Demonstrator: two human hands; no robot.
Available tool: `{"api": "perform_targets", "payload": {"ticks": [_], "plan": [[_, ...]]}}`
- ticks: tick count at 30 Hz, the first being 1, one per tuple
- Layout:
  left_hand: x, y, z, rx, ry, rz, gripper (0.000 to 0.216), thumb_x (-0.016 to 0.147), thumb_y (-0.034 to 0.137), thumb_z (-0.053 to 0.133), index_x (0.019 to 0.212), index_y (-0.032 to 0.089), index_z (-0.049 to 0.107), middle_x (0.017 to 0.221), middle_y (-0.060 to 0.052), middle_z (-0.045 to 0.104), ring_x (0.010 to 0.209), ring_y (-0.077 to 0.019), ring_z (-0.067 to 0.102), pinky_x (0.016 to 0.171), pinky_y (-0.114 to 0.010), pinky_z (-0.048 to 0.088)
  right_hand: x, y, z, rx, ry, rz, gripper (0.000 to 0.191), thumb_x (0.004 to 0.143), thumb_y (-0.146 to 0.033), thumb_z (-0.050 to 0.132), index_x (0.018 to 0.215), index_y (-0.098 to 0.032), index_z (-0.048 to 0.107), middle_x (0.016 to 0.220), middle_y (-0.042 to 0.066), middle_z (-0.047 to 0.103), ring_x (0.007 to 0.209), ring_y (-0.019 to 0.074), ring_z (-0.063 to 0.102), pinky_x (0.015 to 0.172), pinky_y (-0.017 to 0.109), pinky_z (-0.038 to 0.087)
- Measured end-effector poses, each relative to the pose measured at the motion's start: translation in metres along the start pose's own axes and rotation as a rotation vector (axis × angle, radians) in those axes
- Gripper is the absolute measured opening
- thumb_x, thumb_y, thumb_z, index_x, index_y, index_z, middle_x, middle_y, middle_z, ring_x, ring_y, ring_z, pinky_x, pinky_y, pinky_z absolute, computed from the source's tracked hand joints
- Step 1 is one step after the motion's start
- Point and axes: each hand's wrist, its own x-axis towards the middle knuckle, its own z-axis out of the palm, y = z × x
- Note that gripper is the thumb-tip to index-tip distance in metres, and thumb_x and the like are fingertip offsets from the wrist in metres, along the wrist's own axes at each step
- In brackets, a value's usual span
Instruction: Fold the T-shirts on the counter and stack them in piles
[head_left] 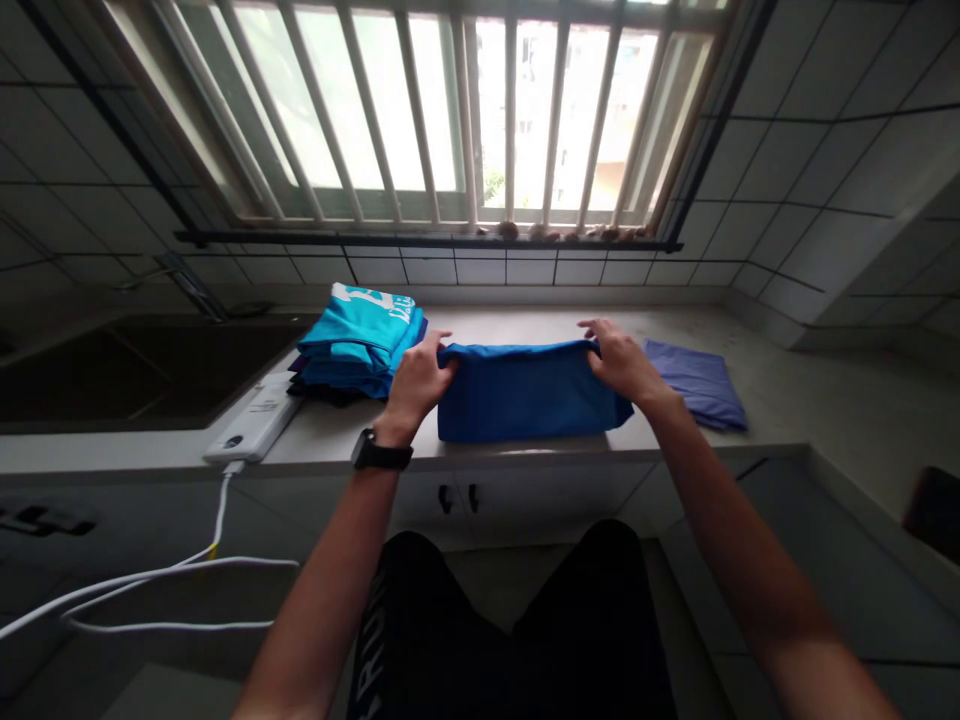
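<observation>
A folded blue garment point(525, 398) lies on the countertop point(787, 400) in front of me. My left hand point(417, 381) grips its upper left corner, fingers curled over the fabric. My right hand point(619, 358) pinches the upper right corner the same way. The top edge of the cloth is stretched between both hands. A black watch sits on my left wrist.
A stack of folded turquoise and dark clothes point(358, 343) sits left of the garment. A folded purple cloth point(699, 382) lies to the right. A white power bank point(253, 420) with a white cable rests by the dark sink point(112, 370). A barred window is behind.
</observation>
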Motion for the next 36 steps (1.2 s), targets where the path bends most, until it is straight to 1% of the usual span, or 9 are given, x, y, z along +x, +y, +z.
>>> {"api": "perform_targets", "payload": {"ticks": [3,6,10,19,25,29,32,34,36], "plan": [[0.015,-0.012,0.034,0.149,-0.060,0.102,0.057,0.096,0.024,0.055,0.151,0.011,0.051,0.147,-0.020,0.061,0.134,-0.0292,0.060,0.114,-0.042,0.047,0.011,-0.008,0.023,-0.114,0.030,0.083,0.057,0.098,-0.017,0.045,0.154,-0.013,0.049,0.140,0.020,0.065,0.128,0.0348,0.061,0.109,0.048,0.048],[0.001,-0.027,0.066,0.190,-0.272,0.239,0.053,0.100,0.032,0.053,0.151,0.017,0.053,0.153,-0.017,0.058,0.141,-0.0283,0.055,0.117,-0.045,0.046,-0.008,-0.021,0.051,-0.168,-0.206,0.150,0.053,0.106,-0.028,0.038,0.156,-0.015,0.049,0.150,0.018,0.060,0.134,0.0326,0.059,0.112,0.044,0.047],[-0.027,-0.036,0.086,0.270,-0.365,0.229,0.050,0.103,0.039,0.047,0.147,0.019,0.060,0.156,-0.017,0.056,0.147,-0.0316,0.050,0.120,-0.050,0.042,-0.036,-0.025,0.083,-0.323,-0.494,0.249,0.056,0.110,-0.043,0.036,0.160,-0.021,0.047,0.166,0.017,0.045,0.149,0.0357,0.046,0.117,0.049,0.042],[-0.069,-0.008,0.075,0.401,-0.289,0.091,0.061,0.101,0.057,0.050,0.148,0.019,0.061,0.154,-0.019,0.058,0.137,-0.0380,0.057,0.111,-0.052,0.049,-0.039,0.004,0.097,-0.289,-0.506,0.138,0.056,0.112,-0.038,0.026,0.167,-0.028,0.035,0.175,0.008,0.024,0.162,0.0302,0.022,0.128,0.060,0.025],[-0.095,0.014,0.072,0.456,-0.206,0.154,0.071,0.098,0.068,0.046,0.139,0.015,0.068,0.132,-0.021,0.071,0.123,-0.0392,0.063,0.100,-0.050,0.052,-0.031,0.016,0.101,-0.292,-0.450,0.065,0.056,0.111,-0.035,0.026,0.165,-0.026,0.038,0.173,0.007,0.030,0.161,0.0275,0.025,0.129,0.062,0.017],[-0.105,0.032,0.068,0.439,-0.166,0.162,0.070,0.097,0.070,0.049,0.130,0.014,0.073,0.122,-0.021,0.074,0.113,-0.0387,0.065,0.092,-0.049,0.053,-0.023,0.007,0.090,-0.326,-0.420,-0.003,0.052,0.108,-0.024,0.032,0.156,-0.024,0.054,0.167,0.008,0.043,0.160,0.0313,0.029,0.129,0.067,0.013],[-0.106,0.039,0.064,0.421,-0.151,0.169,0.061,0.097,0.070,0.050,0.109,0.017,0.079,0.105,-0.017,0.075,0.099,-0.0337,0.068,0.087,-0.046,0.054,-0.036,-0.017,0.090,-0.280,-0.356,-0.037,0.052,0.105,-0.017,0.035,0.151,-0.021,0.060,0.164,0.011,0.047,0.157,0.0315,0.037,0.129,0.061,0.022],[-0.103,0.035,0.062,0.374,-0.173,0.191,0.055,0.101,0.063,0.048,0.092,0.020,0.081,0.093,-0.013,0.075,0.092,-0.0296,0.069,0.088,-0.044,0.054,-0.054,-0.035,0.098,-0.229,-0.328,-0.034,0.051,0.108,-0.023,0.035,0.154,-0.022,0.057,0.165,0.012,0.046,0.154,0.0318,0.041,0.126,0.055,0.034],[-0.099,0.023,0.061,0.315,-0.173,0.223,0.049,0.103,0.055,0.047,0.094,0.022,0.082,0.099,-0.012,0.076,0.099,-0.0281,0.070,0.095,-0.043,0.054,-0.071,-0.048,0.110,-0.233,-0.308,-0.025,0.051,0.110,-0.033,0.038,0.158,-0.024,0.053,0.167,0.012,0.043,0.155,0.0352,0.039,0.123,0.055,0.038]]}}
